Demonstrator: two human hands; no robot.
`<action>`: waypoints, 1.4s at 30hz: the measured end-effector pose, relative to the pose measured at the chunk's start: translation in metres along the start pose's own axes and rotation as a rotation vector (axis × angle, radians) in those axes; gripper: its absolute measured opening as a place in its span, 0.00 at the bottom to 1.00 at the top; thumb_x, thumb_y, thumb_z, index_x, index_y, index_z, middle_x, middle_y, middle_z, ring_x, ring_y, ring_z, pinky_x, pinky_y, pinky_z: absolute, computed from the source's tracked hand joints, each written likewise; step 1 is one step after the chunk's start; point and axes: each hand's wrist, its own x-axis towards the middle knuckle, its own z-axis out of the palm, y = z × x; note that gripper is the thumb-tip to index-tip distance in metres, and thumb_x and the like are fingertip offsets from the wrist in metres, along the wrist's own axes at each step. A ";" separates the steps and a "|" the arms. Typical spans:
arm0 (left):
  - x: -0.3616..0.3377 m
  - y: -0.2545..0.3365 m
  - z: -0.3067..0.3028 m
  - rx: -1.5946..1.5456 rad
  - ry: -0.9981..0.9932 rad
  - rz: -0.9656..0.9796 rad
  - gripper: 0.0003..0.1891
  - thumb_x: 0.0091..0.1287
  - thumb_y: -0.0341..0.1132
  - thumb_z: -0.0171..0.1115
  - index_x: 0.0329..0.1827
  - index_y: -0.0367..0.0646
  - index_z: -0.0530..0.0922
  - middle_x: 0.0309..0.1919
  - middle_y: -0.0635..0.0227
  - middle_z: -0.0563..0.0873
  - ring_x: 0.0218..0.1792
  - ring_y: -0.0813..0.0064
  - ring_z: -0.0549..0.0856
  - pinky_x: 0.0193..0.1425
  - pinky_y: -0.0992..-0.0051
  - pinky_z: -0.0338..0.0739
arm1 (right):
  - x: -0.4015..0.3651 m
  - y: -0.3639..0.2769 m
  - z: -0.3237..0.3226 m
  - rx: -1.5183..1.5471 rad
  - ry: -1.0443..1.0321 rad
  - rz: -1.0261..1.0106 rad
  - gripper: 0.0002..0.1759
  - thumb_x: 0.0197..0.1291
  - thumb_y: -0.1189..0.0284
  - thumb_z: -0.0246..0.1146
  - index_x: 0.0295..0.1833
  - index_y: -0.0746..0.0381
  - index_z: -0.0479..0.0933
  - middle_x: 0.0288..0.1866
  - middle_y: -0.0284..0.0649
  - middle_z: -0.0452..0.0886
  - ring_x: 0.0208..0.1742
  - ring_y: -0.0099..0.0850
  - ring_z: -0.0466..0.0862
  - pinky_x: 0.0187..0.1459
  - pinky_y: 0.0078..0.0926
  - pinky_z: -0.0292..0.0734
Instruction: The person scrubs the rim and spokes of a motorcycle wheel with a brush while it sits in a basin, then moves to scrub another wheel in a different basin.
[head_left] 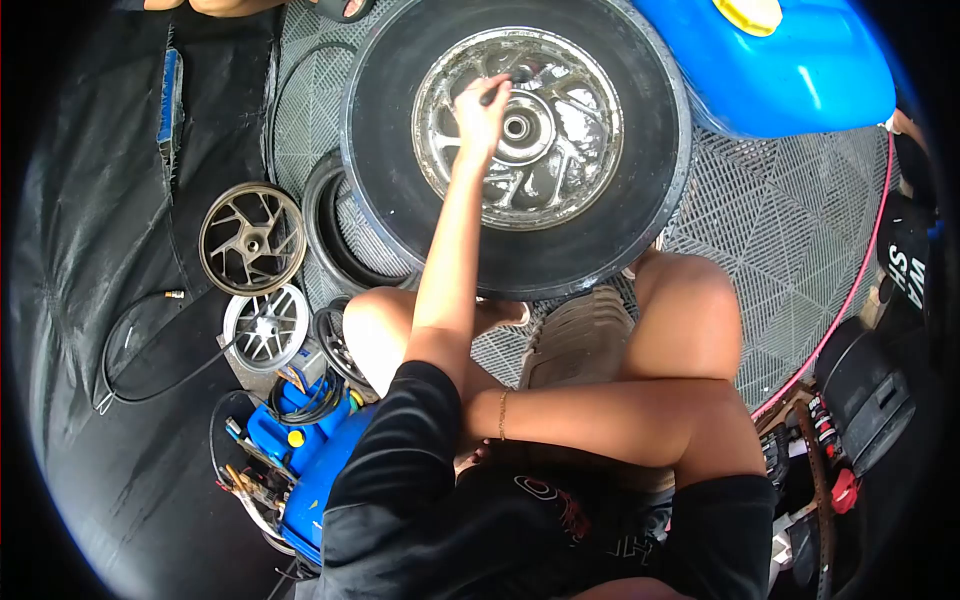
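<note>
A wheel rim (590, 150) with a wet, whitish-streaked surface lies flat inside a large black round tub or tyre (400, 190). My left hand (480, 112) is over the rim's spokes, left of the hub, its fingers closed on a small dark-handled brush. The brush's dark head (519, 76) is at the spokes above the hub. My right forearm crosses in front of my body. Only a little of my right hand (472, 457) shows below my left elbow, and its fingers are mostly hidden.
At the left are a bronze rim (253, 245), a silver rim (262, 330), a loose tyre (325, 225) and a black hose (130, 398). A blue container (800, 80) stands at the upper right. Tools (822, 430) lie lower right. Another person's foot (350, 8) shows at the top.
</note>
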 end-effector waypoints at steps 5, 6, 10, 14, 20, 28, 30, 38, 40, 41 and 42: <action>0.016 -0.032 0.048 0.134 -0.077 -0.025 0.10 0.54 0.35 0.60 0.36 0.40 0.81 0.34 0.54 0.81 0.39 0.58 0.80 0.46 0.70 0.72 | 0.003 0.007 -0.004 -0.055 0.059 0.024 0.12 0.52 0.69 0.53 0.41 0.62 0.73 0.33 0.43 0.76 0.30 0.29 0.76 0.31 0.28 0.69; 0.021 -0.039 0.055 0.190 -0.103 -0.030 0.10 0.54 0.35 0.60 0.36 0.40 0.81 0.35 0.54 0.81 0.39 0.58 0.80 0.47 0.69 0.72 | 0.003 0.007 -0.005 -0.066 0.065 0.023 0.12 0.52 0.69 0.53 0.41 0.62 0.73 0.34 0.43 0.76 0.31 0.29 0.76 0.31 0.28 0.69; 0.036 -0.052 0.077 0.311 -0.162 -0.056 0.10 0.54 0.36 0.60 0.34 0.41 0.81 0.37 0.54 0.81 0.41 0.57 0.79 0.48 0.68 0.71 | 0.003 0.008 -0.007 -0.074 0.080 0.023 0.13 0.52 0.69 0.53 0.41 0.62 0.73 0.34 0.43 0.76 0.31 0.29 0.76 0.31 0.28 0.69; 0.034 -0.057 0.076 0.150 -0.140 -0.077 0.09 0.54 0.35 0.61 0.35 0.42 0.82 0.35 0.55 0.82 0.39 0.61 0.81 0.46 0.71 0.72 | -0.002 0.008 -0.010 -0.083 0.083 0.016 0.13 0.52 0.69 0.53 0.42 0.62 0.73 0.34 0.43 0.76 0.31 0.29 0.76 0.31 0.28 0.69; 0.026 -0.023 0.044 0.062 -0.200 0.092 0.09 0.57 0.33 0.58 0.39 0.40 0.80 0.29 0.62 0.80 0.32 0.71 0.78 0.40 0.77 0.70 | 0.000 0.005 -0.006 -0.109 0.070 0.003 0.13 0.52 0.68 0.53 0.42 0.62 0.73 0.35 0.43 0.76 0.32 0.29 0.76 0.32 0.28 0.69; 0.029 -0.018 0.006 0.003 -0.166 0.194 0.09 0.56 0.32 0.58 0.38 0.40 0.80 0.28 0.59 0.80 0.32 0.66 0.79 0.41 0.75 0.71 | 0.008 -0.003 0.001 -0.112 -0.007 -0.024 0.14 0.52 0.68 0.53 0.43 0.62 0.72 0.36 0.43 0.76 0.33 0.29 0.76 0.33 0.28 0.69; 0.035 -0.037 -0.001 0.257 -0.064 0.352 0.09 0.56 0.33 0.58 0.37 0.40 0.80 0.29 0.57 0.80 0.34 0.61 0.79 0.43 0.71 0.71 | 0.009 -0.003 0.001 -0.117 -0.009 -0.024 0.14 0.52 0.68 0.53 0.43 0.62 0.72 0.36 0.43 0.76 0.33 0.30 0.76 0.33 0.28 0.69; 0.014 -0.057 -0.016 0.592 0.191 0.277 0.10 0.57 0.36 0.58 0.35 0.38 0.80 0.33 0.54 0.81 0.37 0.57 0.79 0.47 0.67 0.71 | 0.006 -0.005 0.000 -0.146 0.015 -0.009 0.14 0.52 0.68 0.53 0.44 0.62 0.72 0.37 0.42 0.76 0.34 0.30 0.76 0.33 0.28 0.69; 0.018 -0.052 -0.008 0.523 0.229 0.243 0.10 0.57 0.35 0.58 0.35 0.38 0.80 0.33 0.54 0.81 0.38 0.57 0.78 0.47 0.67 0.71 | 0.005 -0.004 0.000 -0.150 0.016 -0.003 0.14 0.52 0.68 0.53 0.44 0.62 0.72 0.37 0.42 0.76 0.34 0.30 0.76 0.33 0.28 0.69; 0.021 -0.055 -0.002 0.454 0.266 0.209 0.09 0.58 0.34 0.58 0.35 0.37 0.80 0.32 0.54 0.81 0.39 0.58 0.78 0.48 0.66 0.70 | 0.006 -0.003 0.000 -0.152 0.017 -0.002 0.14 0.52 0.68 0.53 0.44 0.62 0.72 0.37 0.42 0.76 0.34 0.30 0.76 0.34 0.28 0.69; 0.025 -0.056 0.005 0.372 0.307 0.129 0.08 0.57 0.34 0.58 0.34 0.37 0.80 0.31 0.55 0.81 0.38 0.58 0.78 0.48 0.66 0.70 | 0.007 -0.003 0.000 -0.157 0.019 0.001 0.14 0.52 0.68 0.53 0.44 0.62 0.72 0.37 0.42 0.76 0.34 0.30 0.76 0.34 0.28 0.69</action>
